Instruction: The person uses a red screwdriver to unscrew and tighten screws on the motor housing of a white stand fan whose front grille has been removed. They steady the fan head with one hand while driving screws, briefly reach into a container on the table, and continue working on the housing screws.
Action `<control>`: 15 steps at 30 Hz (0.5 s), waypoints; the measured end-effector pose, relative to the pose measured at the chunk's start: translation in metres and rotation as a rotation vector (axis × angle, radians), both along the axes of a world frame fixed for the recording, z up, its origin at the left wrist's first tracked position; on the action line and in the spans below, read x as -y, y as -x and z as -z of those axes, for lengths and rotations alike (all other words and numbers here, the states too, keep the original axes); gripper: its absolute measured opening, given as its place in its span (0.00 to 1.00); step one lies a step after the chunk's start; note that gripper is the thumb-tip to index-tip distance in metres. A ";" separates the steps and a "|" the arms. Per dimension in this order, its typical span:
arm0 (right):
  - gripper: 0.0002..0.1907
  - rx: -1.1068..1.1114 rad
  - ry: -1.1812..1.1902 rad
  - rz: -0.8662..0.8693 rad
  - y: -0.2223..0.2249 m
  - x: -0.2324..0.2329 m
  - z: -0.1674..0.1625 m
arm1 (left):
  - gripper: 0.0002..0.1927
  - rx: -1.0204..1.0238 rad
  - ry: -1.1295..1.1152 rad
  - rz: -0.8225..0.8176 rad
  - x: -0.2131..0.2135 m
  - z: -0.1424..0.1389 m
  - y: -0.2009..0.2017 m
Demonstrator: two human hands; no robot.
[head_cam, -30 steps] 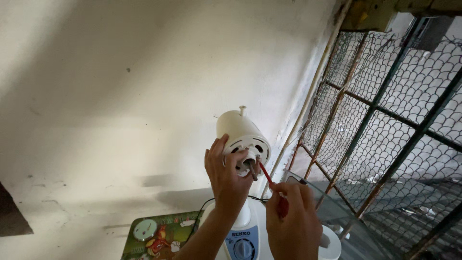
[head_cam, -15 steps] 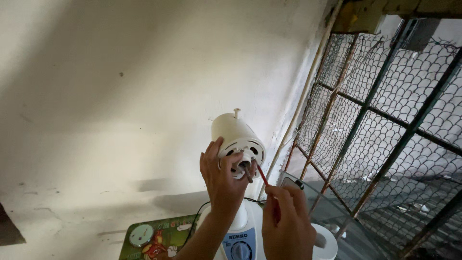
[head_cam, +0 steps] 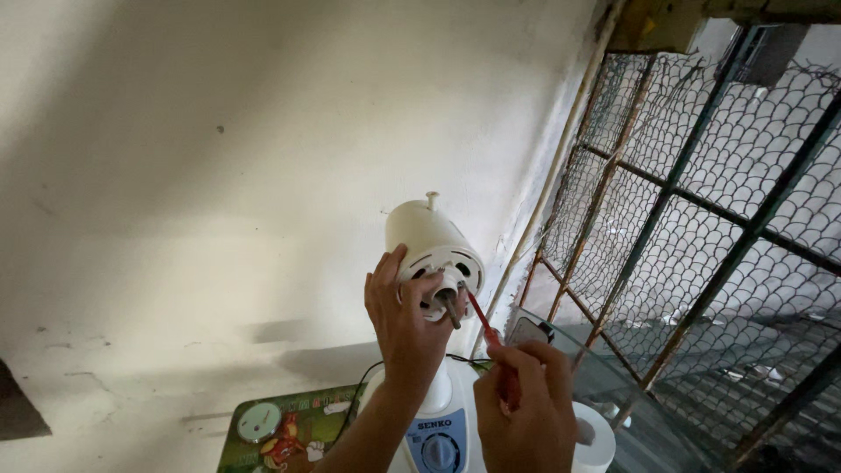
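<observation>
red-handled screwdriver (head_cam: 492,343) clamped in the right hand (head_cam: 524,412), fingers wrapped shut round the grip, shaft angled up-left with the tip at the front face of the cream fan motor housing (head_cam: 431,245), just right of the bare metal shaft (head_cam: 450,308) that sticks out of it. left hand (head_cam: 405,326) closed on the housing front from the left, thumb and fingers touching the vented face, steadying it.

change vs a second ago: both hands and the motor sit about the same relative to each other, the view has shifted a bit so the motor reads slightly higher and more centred; the screwdriver tip stays on the same spot by the shaft. judgement: work on a front-face screw is ongoing, not finished, no part has come off yet.

outward: motor head sits on the white fan stand with a blue control panel and dial (head_cam: 438,447) below the hands. black cord (head_cam: 372,377) runs left of it. green illustrated box (head_cam: 280,429) lower left, white roll (head_cam: 594,438) lower right, glass desk edge (head_cam: 613,368) beside it. plaster wall (head_cam: 219,175) behind, wire mesh window grille (head_cam: 701,193) to the right.
</observation>
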State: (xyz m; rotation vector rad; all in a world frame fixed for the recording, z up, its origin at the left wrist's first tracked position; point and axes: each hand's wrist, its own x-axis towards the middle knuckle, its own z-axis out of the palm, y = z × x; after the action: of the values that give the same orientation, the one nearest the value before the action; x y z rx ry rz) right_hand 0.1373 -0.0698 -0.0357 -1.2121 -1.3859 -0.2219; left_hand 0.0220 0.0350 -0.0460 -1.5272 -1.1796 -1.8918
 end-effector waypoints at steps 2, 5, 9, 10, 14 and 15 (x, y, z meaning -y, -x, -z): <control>0.10 -0.018 0.041 -0.024 0.001 0.001 -0.002 | 0.27 -0.008 0.007 0.003 0.001 0.002 0.001; 0.10 -0.002 0.135 -0.046 0.000 0.003 -0.007 | 0.28 -0.012 0.021 0.013 0.000 0.003 0.002; 0.10 0.010 0.157 -0.038 0.001 0.007 -0.011 | 0.28 -0.012 0.023 0.014 0.000 0.003 0.002; 0.10 0.010 0.168 -0.031 0.001 0.007 -0.011 | 0.27 -0.010 0.018 0.013 0.000 0.003 0.002; 0.09 -0.046 0.200 -0.029 0.002 0.006 -0.012 | 0.28 -0.021 0.017 0.010 0.000 0.001 0.003; 0.09 -0.073 0.206 -0.034 0.002 0.006 -0.012 | 0.28 -0.022 0.016 0.010 0.000 0.000 0.004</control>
State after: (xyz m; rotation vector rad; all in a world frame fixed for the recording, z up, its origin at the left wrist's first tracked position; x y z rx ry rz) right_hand 0.1352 -0.0762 -0.0235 -1.3505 -1.3901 -0.0106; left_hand 0.0185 0.0349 -0.0464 -1.5615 -1.1825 -1.8709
